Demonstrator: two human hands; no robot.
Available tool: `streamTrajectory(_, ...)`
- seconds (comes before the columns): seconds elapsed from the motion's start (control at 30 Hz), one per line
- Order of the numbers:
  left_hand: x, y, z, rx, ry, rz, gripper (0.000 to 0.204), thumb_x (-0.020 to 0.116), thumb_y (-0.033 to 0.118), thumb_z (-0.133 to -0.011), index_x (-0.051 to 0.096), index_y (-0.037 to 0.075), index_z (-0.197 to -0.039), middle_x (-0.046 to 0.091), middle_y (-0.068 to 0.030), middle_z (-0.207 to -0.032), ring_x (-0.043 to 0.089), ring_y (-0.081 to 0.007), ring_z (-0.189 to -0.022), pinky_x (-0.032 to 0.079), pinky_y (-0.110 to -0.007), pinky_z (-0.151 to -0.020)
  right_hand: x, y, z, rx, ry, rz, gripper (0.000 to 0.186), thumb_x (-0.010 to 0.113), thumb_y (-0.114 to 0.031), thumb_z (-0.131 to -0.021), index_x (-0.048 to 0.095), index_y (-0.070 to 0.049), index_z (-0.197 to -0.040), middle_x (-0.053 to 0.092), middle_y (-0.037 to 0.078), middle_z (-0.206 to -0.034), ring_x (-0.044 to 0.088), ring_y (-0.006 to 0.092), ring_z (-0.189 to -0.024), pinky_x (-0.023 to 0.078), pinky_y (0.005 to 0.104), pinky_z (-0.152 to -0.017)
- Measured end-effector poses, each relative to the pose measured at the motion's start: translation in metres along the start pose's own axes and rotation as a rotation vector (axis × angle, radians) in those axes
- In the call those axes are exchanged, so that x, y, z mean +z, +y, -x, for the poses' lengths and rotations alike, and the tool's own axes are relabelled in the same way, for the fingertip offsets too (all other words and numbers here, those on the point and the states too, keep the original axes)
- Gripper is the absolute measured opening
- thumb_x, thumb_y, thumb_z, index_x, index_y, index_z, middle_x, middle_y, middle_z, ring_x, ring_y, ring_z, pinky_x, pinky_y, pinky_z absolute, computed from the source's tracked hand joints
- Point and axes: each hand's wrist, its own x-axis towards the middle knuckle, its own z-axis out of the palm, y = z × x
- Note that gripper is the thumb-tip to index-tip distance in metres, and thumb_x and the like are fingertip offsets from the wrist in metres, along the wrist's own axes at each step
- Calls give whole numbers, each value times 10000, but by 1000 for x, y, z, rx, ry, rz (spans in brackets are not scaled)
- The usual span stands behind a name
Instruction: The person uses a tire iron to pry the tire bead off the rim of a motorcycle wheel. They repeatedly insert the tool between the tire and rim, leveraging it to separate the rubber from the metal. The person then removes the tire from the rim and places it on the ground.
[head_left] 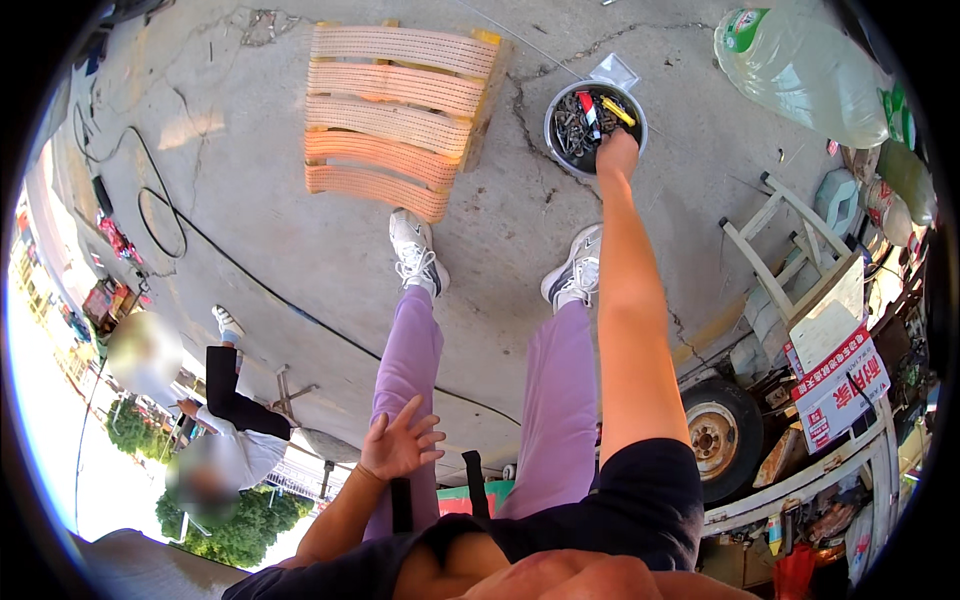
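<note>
My right arm stretches forward, and my right hand dips into a round metal bowl on the ground. Its fingers are hidden inside the bowl, so whatever they touch or hold does not show. Small dark metal parts that look like screws fill the bowl, with a yellow-handled tool and a red-and-white piece on top. Over my left thigh, my left hand is raised with its fingers spread and nothing in it. Left of the bowl lies a slatted wooden piece wrapped in orange-and-white webbing.
A clear square lid or tray lies behind the bowl. To the right are a large plastic bottle, a wooden stool and a wheel. A black cable crosses the concrete; another person sits at the left.
</note>
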Motion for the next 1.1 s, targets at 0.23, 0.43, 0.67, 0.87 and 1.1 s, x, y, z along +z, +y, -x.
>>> streamTrajectory(0.23, 0, 2, 0, 4, -95, 9, 685, 560, 489, -883, 289, 248, -1464, 443, -139, -1390, 442, -357, -1256, 331, -537, -1052, -31, 35, 70, 482, 37, -963, 144, 496, -83, -918, 527, 49, -966, 632, 171, -839, 663, 243, -712, 551, 340, -594)
streamTrajectory(0.43, -13, -13, 30, 176, -88, 102, 746, 621, 433, -856, 262, 217, -1474, 319, -140, -1471, 357, -335, -1317, 294, -551, -1087, -109, 33, 201, 90, -496, -348, 161, 383, -64, -940, 432, 15, -1071, 577, 184, -733, 612, 270, -450, 527, 368, -383)
streamTrajectory(0.67, -40, -41, 82, 267, -119, 323, 622, 637, 351, -851, 401, 133, -1385, 385, -157, -1399, 402, -340, -1270, 339, -541, -1069, -270, -62, 283, 97, -745, -380, 205, 435, -116, -973, 433, 12, -1132, 557, 159, -868, 664, 296, -591, 568, 385, -450)
streamTrajectory(0.87, -39, 98, 168, 597, -17, 299, 429, 612, 288, -880, 500, 106, -1252, 557, -155, -1146, 552, -340, -1079, 444, -527, -966, -365, -51, 282, 65, -466, -117, 172, 508, -69, -911, 525, 64, -1019, 623, 201, -810, 675, 293, -615, 576, 391, -485)
streamTrajectory(1.1, -106, 252, 335, 1030, 300, 34, 411, 559, 227, -918, 457, 2, -1246, 577, -189, -1057, 611, -329, -956, 544, -442, -798, -427, -223, 340, -830, -682, 692, 287, 627, -252, -820, 689, 22, -880, 675, 234, -853, 673, 360, -828, 518, 432, -748)
